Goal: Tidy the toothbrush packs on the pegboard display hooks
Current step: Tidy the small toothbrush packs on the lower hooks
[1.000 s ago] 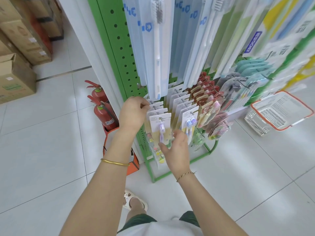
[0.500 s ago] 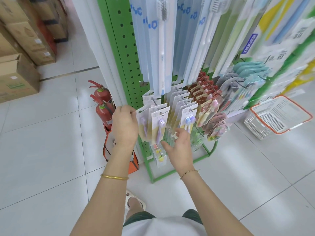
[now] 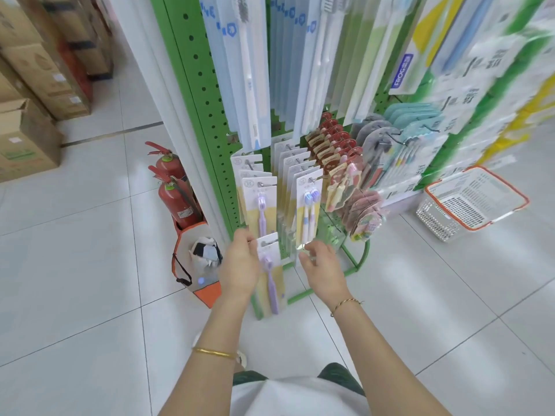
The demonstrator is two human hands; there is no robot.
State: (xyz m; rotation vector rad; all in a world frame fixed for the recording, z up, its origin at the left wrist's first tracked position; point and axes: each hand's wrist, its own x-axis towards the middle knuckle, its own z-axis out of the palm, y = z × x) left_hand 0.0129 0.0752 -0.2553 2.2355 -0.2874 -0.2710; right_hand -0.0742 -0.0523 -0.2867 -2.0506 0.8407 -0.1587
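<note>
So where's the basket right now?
Head view, far right: the basket sits on the floor tiles at the foot of the green rack, right of the pink packs.

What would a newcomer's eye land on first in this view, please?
The green pegboard crowded with toothbrush packs fills the middle; low down the left hand holds a purple toothbrush pack, the right hand open beside it. Two red fire extinguishers stand on the floor to the left; a white orange-rimmed basket sits right.
</note>
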